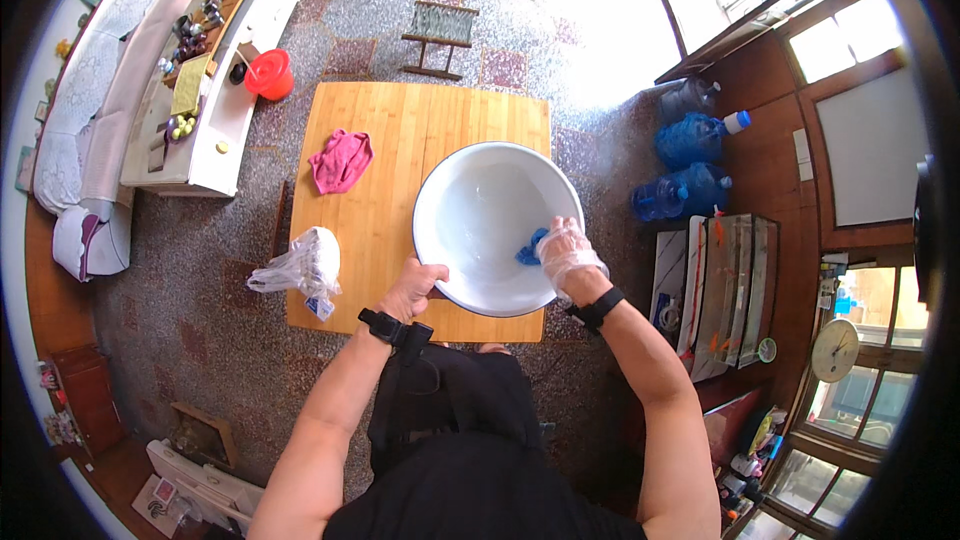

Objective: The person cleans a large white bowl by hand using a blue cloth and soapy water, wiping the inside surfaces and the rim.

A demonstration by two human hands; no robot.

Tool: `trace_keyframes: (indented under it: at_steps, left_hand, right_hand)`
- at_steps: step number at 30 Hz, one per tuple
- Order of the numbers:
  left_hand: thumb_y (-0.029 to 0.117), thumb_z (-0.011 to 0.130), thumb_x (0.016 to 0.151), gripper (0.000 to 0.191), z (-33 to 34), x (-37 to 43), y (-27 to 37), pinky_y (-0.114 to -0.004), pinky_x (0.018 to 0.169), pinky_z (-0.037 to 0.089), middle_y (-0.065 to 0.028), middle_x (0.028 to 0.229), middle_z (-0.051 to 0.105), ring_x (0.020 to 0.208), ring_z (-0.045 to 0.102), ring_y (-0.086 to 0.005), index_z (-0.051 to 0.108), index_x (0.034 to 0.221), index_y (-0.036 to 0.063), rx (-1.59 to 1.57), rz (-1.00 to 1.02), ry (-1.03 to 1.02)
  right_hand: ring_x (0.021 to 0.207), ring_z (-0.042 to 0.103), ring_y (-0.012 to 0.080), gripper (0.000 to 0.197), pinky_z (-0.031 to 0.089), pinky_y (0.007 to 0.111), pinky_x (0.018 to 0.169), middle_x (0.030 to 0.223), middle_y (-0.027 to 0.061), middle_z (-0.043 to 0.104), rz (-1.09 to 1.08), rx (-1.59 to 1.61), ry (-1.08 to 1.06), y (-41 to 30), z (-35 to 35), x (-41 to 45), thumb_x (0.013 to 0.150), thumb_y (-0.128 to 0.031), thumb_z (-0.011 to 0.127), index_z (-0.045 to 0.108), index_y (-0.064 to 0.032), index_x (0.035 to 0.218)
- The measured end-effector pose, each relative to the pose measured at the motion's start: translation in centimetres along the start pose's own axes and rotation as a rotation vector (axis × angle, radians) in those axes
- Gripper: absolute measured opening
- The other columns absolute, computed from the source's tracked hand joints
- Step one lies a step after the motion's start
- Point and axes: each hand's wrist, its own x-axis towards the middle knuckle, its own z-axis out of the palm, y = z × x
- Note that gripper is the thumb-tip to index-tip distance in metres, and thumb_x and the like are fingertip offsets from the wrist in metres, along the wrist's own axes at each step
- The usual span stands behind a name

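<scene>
A white basin point(480, 202) with a thin dark rim stands on the right part of a wooden table. My left hand point(411, 286) is bare and grips the basin's near-left rim, thumb over the edge. Inside the basin, at its right wall, is my right hand point(564, 249) in a clear plastic glove. It holds a blue scrubbing pad or cloth point(530, 249) against the inner surface; part of the pad is hidden behind the fingers. The basin looks wet, with nothing else visible in it.
On the wooden table point(390, 135) lie a crumpled pink cloth point(341, 161) and a white plastic bag point(304, 266) at the left edge. A folding stool point(439, 34) stands beyond. Large blue water bottles point(690, 139) and a fish tank point(731, 285) are at right; a red bucket point(270, 75) is at left.
</scene>
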Motion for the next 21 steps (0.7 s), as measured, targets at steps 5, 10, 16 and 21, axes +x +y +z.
trace_keyframes:
  at_steps: [5,10,16,21]
  left_hand:
    - [-0.007,0.06,0.071,0.042,0.0,-1.2,0.1,-0.043,0.074,0.061,-0.0127,0.1,0.065,0.087,0.069,-0.0283,0.059,0.113,-0.0058,-0.02,-0.063,-0.002]
    - [-0.008,0.06,0.073,0.04,-0.1,-1.9,-0.8,-0.043,0.07,0.061,-0.0146,0.101,0.069,0.088,0.069,-0.0278,0.062,0.113,-0.0062,-0.098,0.006,0.018]
    - [-0.008,0.058,0.07,0.042,1.8,-3.0,-1.0,-0.041,0.069,0.061,-0.0131,0.098,0.066,0.085,0.068,-0.027,0.06,0.112,-0.0046,-0.159,0.003,0.103]
    - [-0.006,0.061,0.072,0.035,3.8,-3.1,-1.6,-0.042,0.07,0.061,-0.0127,0.096,0.066,0.082,0.069,-0.0266,0.062,0.107,-0.0058,-0.174,0.036,0.152]
  right_hand:
    - [0.118,0.053,0.0313,0.026,0.048,0.036,0.102,0.122,0.017,0.055,0.072,0.145,0.236,2.3,4.1,4.4,0.085,-0.006,0.06,0.07,0.0046,0.106]
    - [0.119,0.055,0.0374,0.037,0.046,0.041,0.104,0.128,0.0181,0.054,-0.151,0.027,0.239,2.7,-0.2,4.0,0.094,-0.006,0.048,0.054,0.0045,0.129]
    - [0.113,0.058,0.0332,0.03,0.048,0.041,0.097,0.127,0.0241,0.057,-0.11,-0.003,-0.045,0.6,-2.1,0.4,0.095,-0.012,0.053,0.067,0.0039,0.117]
    - [0.098,0.067,0.0317,0.026,0.053,0.043,0.087,0.105,0.0204,0.067,-0.26,0.097,-0.081,-0.3,-0.9,-1.1,0.088,-0.013,0.057,0.073,-0.011,0.109]
